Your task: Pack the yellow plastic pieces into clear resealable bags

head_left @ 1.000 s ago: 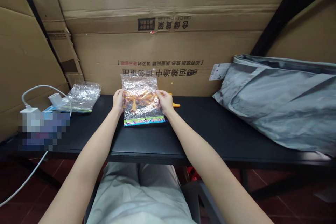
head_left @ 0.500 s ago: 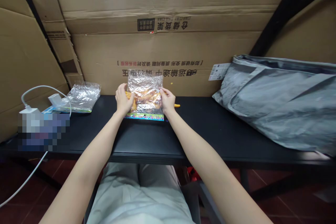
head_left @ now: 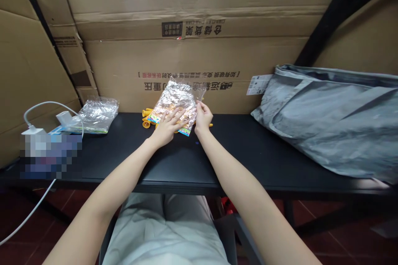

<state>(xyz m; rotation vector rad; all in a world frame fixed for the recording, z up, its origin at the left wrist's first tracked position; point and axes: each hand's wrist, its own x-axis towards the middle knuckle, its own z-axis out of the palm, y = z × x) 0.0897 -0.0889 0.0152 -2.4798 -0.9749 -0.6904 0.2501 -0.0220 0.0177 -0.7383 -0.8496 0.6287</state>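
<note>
A clear plastic bag point(head_left: 177, 93) with a colourful printed strip along its lower edge is tilted above the black table. My right hand point(head_left: 203, 118) pinches the bag's right edge. Spread fingers of my left hand point(head_left: 168, 127) lie against the front of the bag, near its printed strip. Several yellow pieces point(head_left: 146, 124) with flared round ends stick out at the left, under and behind the bag. Whether any of them are inside it, I cannot tell. A small yellow tip shows just right of my right hand.
Another clear plastic package point(head_left: 99, 114) lies at the left, beside a white charger point(head_left: 35, 138) with its cable and a blurred item. A grey bag point(head_left: 329, 124) stands at the right. Cardboard point(head_left: 192, 58) rises behind the black table point(head_left: 236, 157).
The clear bag has turned and its printed strip now slants. My left hand has moved right, from the bag's left edge onto its front, with fingers spread. More yellow pieces show at the left.
</note>
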